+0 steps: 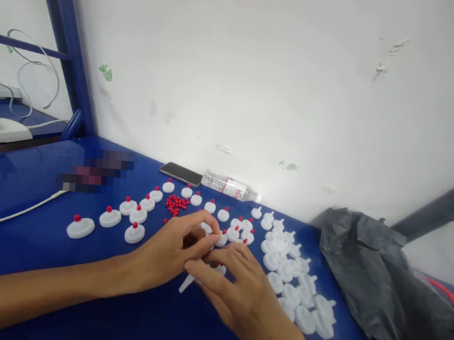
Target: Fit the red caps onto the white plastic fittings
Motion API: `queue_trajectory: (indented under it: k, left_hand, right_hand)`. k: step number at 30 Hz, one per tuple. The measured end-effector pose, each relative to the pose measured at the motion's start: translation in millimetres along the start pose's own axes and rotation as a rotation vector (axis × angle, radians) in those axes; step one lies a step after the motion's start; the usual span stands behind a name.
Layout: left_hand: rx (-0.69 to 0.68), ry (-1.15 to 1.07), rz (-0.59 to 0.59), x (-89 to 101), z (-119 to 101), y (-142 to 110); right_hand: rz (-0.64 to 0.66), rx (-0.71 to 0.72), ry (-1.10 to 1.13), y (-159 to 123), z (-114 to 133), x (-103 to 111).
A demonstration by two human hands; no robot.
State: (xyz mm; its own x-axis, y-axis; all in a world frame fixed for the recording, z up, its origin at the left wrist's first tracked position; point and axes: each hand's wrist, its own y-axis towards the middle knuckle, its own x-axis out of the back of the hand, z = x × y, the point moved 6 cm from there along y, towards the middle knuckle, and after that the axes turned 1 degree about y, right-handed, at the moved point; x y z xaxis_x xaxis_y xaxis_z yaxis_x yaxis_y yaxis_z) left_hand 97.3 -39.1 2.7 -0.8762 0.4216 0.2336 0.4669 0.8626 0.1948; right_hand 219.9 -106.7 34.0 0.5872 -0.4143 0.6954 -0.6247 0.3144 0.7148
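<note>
My right hand is closed around a white disc-shaped cap with a tapered nozzle, which points down and left below the fingers. Most of that cap is hidden behind the hand. Just above it, thumb and index finger of my left hand are pinched together, and whatever is between them is too small or covered to make out. Beyond the hands lies a pile of tiny red tips. Around them stand several white caps with red tips. To the right is a heap of white nozzle caps without red tips.
A phone and a clear plastic bottle lie along the wall. A black plastic bag slumps on the right side of the blue table. At left, a white cable leads to a blurred-out object.
</note>
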Motion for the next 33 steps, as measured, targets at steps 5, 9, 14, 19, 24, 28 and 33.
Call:
queue_trajectory:
  k: [5,9,14,19,24,28,33]
  left_hand:
    - [-0.017,0.005,-0.046,3.3,1,2]
    - [-0.067,0.075,-0.165,14.3,-7,3]
    - [-0.129,0.148,-0.206,20.9,-13,1]
    - [-0.210,0.238,-0.175,18.3,-16,-1]
    - [-0.248,0.281,-0.179,18.7,-15,0]
    - [-0.306,0.331,-0.114,15.7,-16,1]
    - [-0.293,0.323,-0.076,13.7,-14,2]
  right_hand:
    - [-0.045,0.027,0.017,0,1,4]
    - [-0.064,-0.028,-0.047,1,-8,8]
    - [-0.050,-0.242,-0.090,-8,-34,11]
    - [0.004,-0.253,-0.070,-11,-39,8]
    - [0.025,-0.243,-0.062,-7,-35,9]
    - [0.055,-0.242,-0.073,-9,-37,7]
    - [0.048,-0.242,-0.078,-13,-41,5]
